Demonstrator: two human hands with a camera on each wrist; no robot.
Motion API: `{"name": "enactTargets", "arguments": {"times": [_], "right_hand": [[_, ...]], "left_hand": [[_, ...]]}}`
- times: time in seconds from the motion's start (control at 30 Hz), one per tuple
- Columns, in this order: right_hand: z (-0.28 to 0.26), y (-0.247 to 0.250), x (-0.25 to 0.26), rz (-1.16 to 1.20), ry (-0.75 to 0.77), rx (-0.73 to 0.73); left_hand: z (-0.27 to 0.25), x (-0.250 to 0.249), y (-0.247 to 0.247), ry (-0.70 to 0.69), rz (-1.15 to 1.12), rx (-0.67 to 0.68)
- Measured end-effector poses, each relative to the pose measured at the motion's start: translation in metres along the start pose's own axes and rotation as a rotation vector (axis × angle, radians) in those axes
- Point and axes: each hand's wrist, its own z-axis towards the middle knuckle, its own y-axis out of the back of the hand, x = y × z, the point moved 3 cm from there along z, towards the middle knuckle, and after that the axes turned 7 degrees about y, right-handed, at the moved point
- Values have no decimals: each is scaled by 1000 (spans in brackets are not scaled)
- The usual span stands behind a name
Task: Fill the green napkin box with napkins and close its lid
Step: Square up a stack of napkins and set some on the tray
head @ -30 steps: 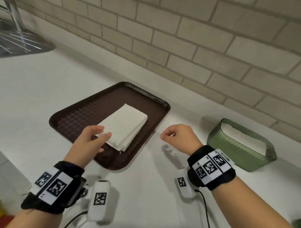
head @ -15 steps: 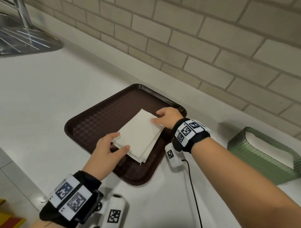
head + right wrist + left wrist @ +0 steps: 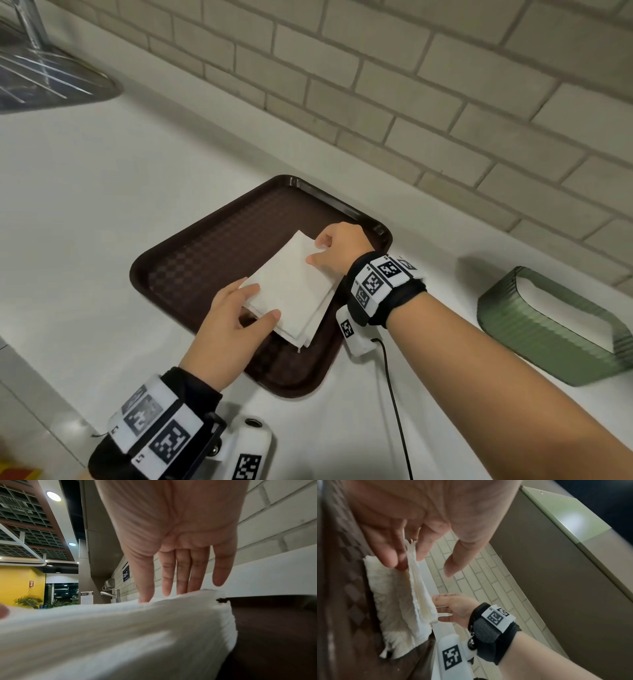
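Both hands on the napkins (image 3: 294, 291) in the tray (image 3: 205, 260).

The brown tray lies on the white worktop (image 3: 102, 178) and holds one stack of white napkins toward its right side. The green box (image 3: 548, 335) stands well apart to the right, near the brick wall, its top open and something white inside. The left hand (image 3: 233, 329) grips the stack's near-left corner, thumb on top and fingers (image 3: 390, 550) curled beneath the lifted edge. The right hand (image 3: 337, 248) rests straight, close-set fingers (image 3: 181, 574) on the far-right corner.
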Motion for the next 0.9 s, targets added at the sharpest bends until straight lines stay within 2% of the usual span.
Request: {"name": "enactTargets", "arguments": {"times": [0.2, 0.53, 0.73, 0.9], "right_hand": [[-4, 1, 1, -18, -4, 37], [1, 10, 10, -110, -38, 228], [7, 17, 6, -97, -47, 221], [6, 21, 1, -13, -40, 258]], "left_hand": [[-6, -3, 0, -86, 70, -5], [-2, 0, 5, -10, 56, 7], [0, 0, 8, -27, 90, 39], [0, 1, 9, -23, 28, 43]]}}
